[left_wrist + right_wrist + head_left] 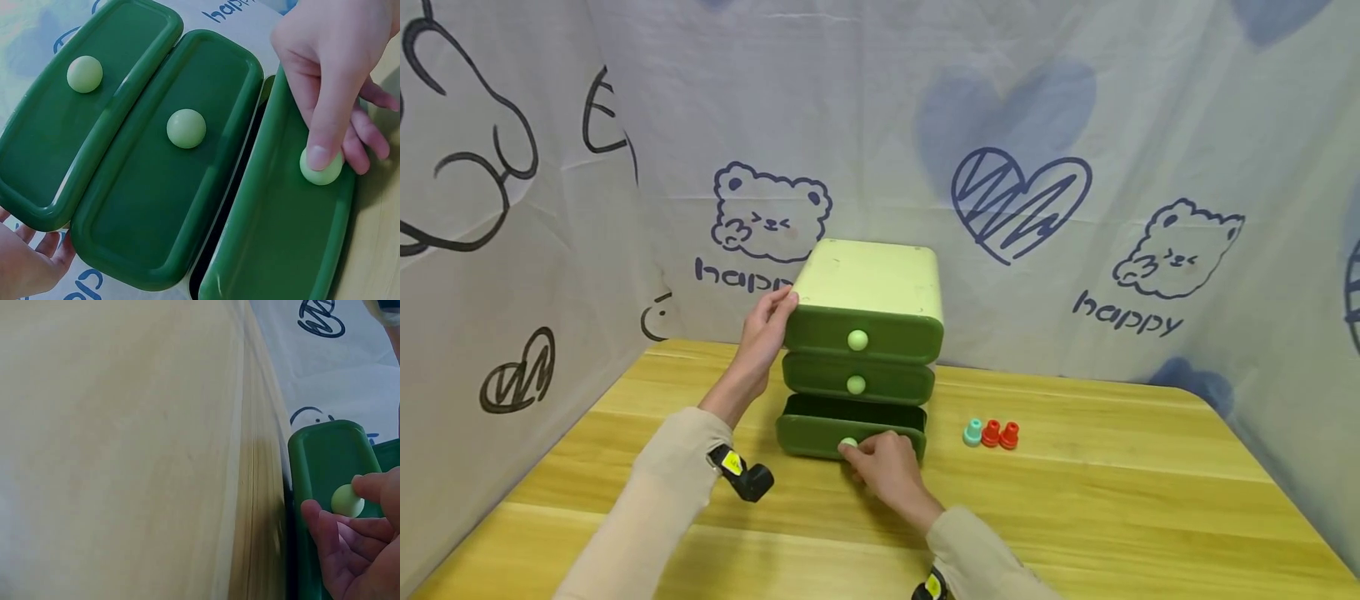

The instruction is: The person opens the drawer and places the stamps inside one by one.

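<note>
A small cabinet (872, 275) with a pale yellow-green top and three dark green drawers stands on the table. Its bottom drawer (808, 435) is pulled partly out, while the middle drawer (169, 181) and top drawer (119, 37) look closed. My right hand (891, 472) pinches the bottom drawer's round pale knob (347, 501) between thumb and fingers. Against the cabinet's left side, near the top front corner, rests my left hand (762, 342); its fingers lie along the side, partly hidden in the left wrist view. The drawer's inside is dark from here.
Right of the cabinet, one teal peg-like piece (973, 432) and two red pieces (1000, 434) stand in a row on the wooden table (1112, 492). Behind the table hangs a white cloth (1037, 317) with drawings; another stretch covers the left side.
</note>
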Available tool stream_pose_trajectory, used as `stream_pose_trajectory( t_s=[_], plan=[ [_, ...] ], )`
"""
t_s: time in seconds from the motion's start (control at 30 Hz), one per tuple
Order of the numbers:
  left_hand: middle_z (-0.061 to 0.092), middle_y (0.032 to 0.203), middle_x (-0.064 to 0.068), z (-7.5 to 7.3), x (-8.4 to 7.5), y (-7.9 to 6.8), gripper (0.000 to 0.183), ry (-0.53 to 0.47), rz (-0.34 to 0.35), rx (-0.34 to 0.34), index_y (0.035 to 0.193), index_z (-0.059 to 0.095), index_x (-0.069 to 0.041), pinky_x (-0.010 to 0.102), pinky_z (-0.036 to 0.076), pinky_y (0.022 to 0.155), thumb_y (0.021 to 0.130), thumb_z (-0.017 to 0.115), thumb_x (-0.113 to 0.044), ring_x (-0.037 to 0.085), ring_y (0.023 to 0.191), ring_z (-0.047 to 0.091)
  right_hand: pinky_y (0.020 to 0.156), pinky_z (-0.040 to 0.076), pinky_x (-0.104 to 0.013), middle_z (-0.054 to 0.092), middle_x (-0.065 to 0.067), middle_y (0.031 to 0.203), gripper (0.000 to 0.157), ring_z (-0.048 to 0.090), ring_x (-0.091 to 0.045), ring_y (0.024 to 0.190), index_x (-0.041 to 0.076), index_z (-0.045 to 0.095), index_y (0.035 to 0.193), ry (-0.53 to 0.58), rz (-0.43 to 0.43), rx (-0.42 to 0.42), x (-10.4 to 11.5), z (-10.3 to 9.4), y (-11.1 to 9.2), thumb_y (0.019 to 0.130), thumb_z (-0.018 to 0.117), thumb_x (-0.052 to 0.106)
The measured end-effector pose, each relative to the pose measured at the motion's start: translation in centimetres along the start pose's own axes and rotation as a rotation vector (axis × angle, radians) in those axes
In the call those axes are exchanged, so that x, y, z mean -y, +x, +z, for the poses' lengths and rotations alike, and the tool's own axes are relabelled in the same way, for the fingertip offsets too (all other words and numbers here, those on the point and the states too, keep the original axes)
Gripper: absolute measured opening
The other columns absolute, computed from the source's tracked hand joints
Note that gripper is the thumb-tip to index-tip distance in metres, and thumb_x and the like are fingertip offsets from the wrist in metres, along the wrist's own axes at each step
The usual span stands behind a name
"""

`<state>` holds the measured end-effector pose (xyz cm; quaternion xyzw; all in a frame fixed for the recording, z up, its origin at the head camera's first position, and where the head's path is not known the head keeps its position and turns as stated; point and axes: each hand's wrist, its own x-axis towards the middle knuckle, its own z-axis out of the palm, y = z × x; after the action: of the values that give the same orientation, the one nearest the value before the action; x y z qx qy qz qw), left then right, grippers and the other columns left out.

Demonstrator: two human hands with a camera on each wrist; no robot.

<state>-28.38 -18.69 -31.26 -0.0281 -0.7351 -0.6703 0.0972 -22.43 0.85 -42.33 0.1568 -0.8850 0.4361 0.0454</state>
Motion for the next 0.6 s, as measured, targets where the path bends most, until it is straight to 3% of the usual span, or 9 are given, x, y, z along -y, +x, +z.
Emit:
stream_pose_trajectory(
  t_s=[0.23, 0.47, 0.6],
  plan=[
    [0.035, 0.146, 0.015, 0.0, 0.1, 0.1, 0.058, 0.001, 0.002, -0.002, 0.151, 0.03, -0.009, 0.041, 0.025, 0.112, 0.103, 0.043, -0.038, 0.029, 0.134, 0.032, 0.044, 0.043, -0.024, 0.063, 0.0, 0.052, 0.037, 0.054, -0.012, 0.038, 0.007, 0.073, 0.062, 0.026, 0.012, 0.038, 0.3, -0.3, -0.9, 0.092, 0.067, 0.029],
    [0.036, 0.145, 0.014, 0.0, 0.0, 0.1, 0.058, -0.028, -0.022, -0.005, 0.151, 0.032, -0.01, 0.033, 0.038, 0.092, 0.102, 0.045, -0.037, 0.027, 0.121, 0.04, 0.045, 0.049, -0.025, 0.063, -0.002, 0.054, 0.036, 0.059, -0.02, 0.041, 0.005, 0.073, 0.066, 0.098, 0.04, 0.078, 0.6, -0.7, -1.8, 0.091, 0.068, 0.03],
    [0.036, 0.146, 0.014, 0.0, -0.1, 0.1, 0.058, -0.026, -0.028, -0.006, 0.151, 0.032, -0.011, 0.033, 0.038, 0.092, 0.101, 0.045, -0.037, 0.028, 0.12, 0.041, 0.044, 0.049, -0.026, 0.064, -0.003, 0.055, 0.034, 0.06, -0.021, 0.042, 0.005, 0.074, 0.068, 0.131, 0.053, 0.117, 0.9, -1.0, -2.3, 0.091, 0.069, 0.029]
  ],
)
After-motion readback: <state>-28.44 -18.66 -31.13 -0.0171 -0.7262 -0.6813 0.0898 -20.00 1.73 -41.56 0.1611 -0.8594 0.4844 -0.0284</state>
